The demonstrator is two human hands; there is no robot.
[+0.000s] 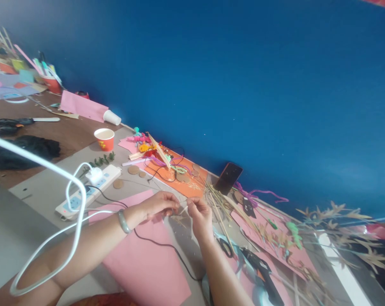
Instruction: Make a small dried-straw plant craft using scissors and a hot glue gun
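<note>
Both my hands meet over the table's middle, above a pink paper sheet point(149, 259). My left hand point(158, 205), with a pale bangle on its wrist, is closed in a pinch on a thin straw-coloured stalk point(182, 208). My right hand point(200, 216) pinches the same stalk from the other side, fingertips nearly touching the left ones. More dried stalks point(219, 204) lie in a loose pile just beyond my right hand.
A white power strip point(88, 191) with a white cable lies to the left, a red paper cup point(104, 139) behind it. A phone point(228, 178) leans on the blue wall. A glue gun point(259, 272) and scissors lie by my right forearm. Craft scraps cover an orange sheet point(179, 178).
</note>
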